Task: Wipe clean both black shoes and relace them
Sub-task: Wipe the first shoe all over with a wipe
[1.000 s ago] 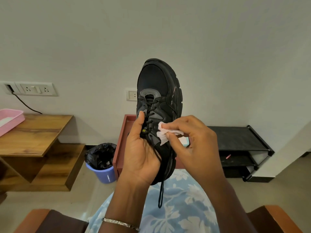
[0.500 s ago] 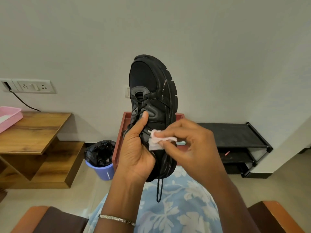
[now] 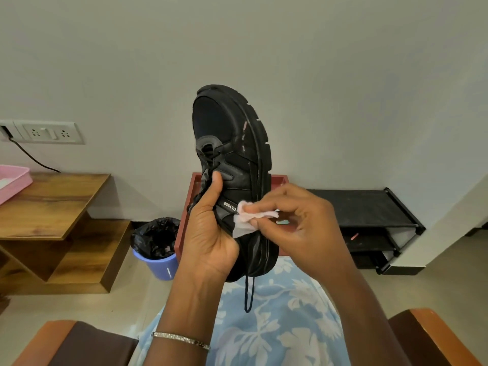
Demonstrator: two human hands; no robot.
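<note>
Black shoe (image 3: 233, 133) (one) in left hand (image 3: 211, 236); right hand (image 3: 303, 228) pinches one wipe (image 3: 247, 221).

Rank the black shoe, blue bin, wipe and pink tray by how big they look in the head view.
1. black shoe, though held nearest the camera.
2. blue bin.
3. wipe and pink tray: alike; the tray is cut off at the frame edge, so unranked.

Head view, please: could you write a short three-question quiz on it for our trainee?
1. True or false: the left hand grips the shoe, toe up.
2. The right hand pinches: A) a brush B) a wipe C) a sponge?
3. Fill in: a loose ___ end hangs below the shoe's heel.
Key: 1 true; 2 B; 3 lace.
</note>
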